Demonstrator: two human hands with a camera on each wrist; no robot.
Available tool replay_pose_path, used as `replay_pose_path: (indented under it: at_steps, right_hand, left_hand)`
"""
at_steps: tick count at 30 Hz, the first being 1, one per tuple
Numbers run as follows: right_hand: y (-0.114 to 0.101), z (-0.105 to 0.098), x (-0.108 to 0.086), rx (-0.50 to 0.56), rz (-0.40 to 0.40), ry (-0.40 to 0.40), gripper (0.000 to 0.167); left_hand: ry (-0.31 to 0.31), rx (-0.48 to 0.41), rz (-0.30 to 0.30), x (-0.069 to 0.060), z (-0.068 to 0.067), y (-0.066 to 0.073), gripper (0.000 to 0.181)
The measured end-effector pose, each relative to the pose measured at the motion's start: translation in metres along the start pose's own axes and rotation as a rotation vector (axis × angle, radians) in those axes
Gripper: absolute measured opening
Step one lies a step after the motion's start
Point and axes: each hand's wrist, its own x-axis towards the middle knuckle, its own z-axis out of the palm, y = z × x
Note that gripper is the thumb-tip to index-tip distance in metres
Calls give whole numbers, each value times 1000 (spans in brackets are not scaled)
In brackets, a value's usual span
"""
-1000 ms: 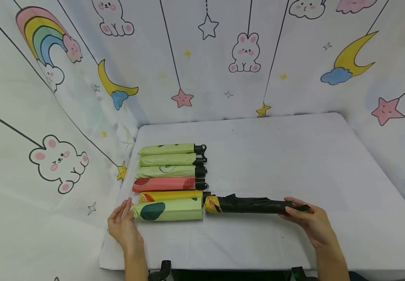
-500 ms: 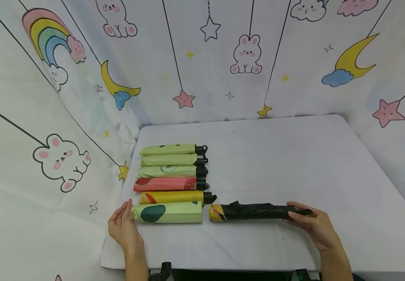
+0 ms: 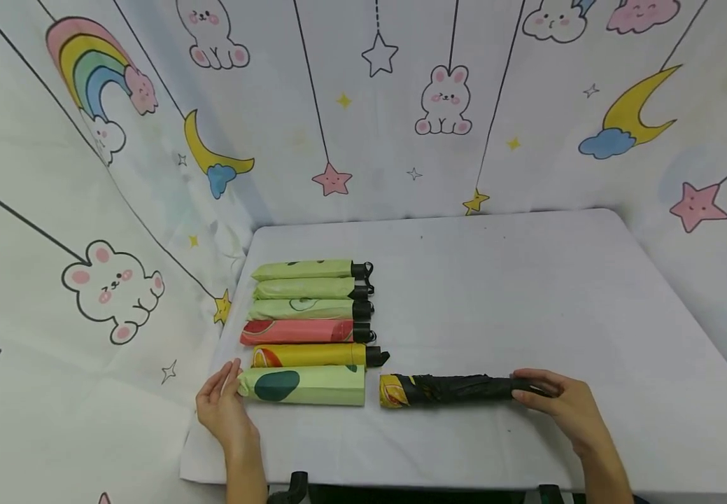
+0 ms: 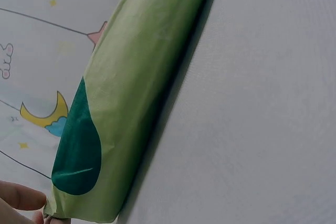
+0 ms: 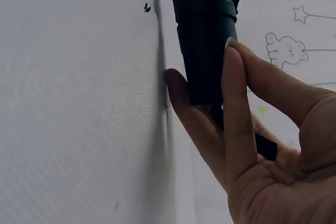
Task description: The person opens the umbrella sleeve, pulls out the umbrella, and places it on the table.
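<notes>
In the head view, my left hand (image 3: 227, 409) pinches the closed left end of a light green umbrella sleeve (image 3: 332, 385) with a dark green oval print. The left wrist view shows my fingertips at the corner of that sleeve (image 4: 131, 77). A folded black umbrella (image 3: 457, 389) with a yellow patterned tip lies in line with the sleeve, a small gap to the right of its other end. My right hand (image 3: 561, 406) holds this umbrella by its black handle (image 5: 205, 51), thumb and fingers on either side, with a black strap hanging below.
Behind the sleeve lie a yellow umbrella (image 3: 313, 355), a red one (image 3: 300, 331) and three light green ones (image 3: 300, 309), side by side with black handles to the right. All are on a white table (image 3: 495, 280). A patterned cloth (image 3: 388, 140) hangs behind.
My right hand has brought the black umbrella toward the front edge and slightly right, widening the gap to the sleeve. The sleeve has shifted a little toward the front, with my left hand still at its end.
</notes>
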Motion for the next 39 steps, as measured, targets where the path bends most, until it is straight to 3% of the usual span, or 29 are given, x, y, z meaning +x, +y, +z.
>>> replay_pose_path:
  at_steps: [8, 13, 17, 20, 25, 33, 39]
  right_hand:
    - [-8, 1, -1, -62, 13, 24, 55]
    - [-12, 2, -3, -223, 22, 74, 52]
    - [-20, 3, -2, -305, -10, 128, 51]
    - [-29, 5, 0, -288, -42, 134, 49]
    - [-44, 13, 6, -225, -94, 126, 46]
    - [-58, 28, 23, -246, -179, 108, 40]
    - [-69, 42, 36, -225, -222, 68, 39]
  left_hand:
    - [-1, 63, 43, 1, 0, -2, 35]
    - [-2, 88, 68, 3, 0, 3, 36]
    - [12, 141, 128, 5, 3, 9, 39]
    - [18, 162, 155, 8, 5, 14, 42]
    - [-2, 142, 129, 10, 13, 19, 43]
    - [-92, 154, 138, 8, 23, 17, 41]
    - [-117, 193, 136, 9, 28, 14, 41]
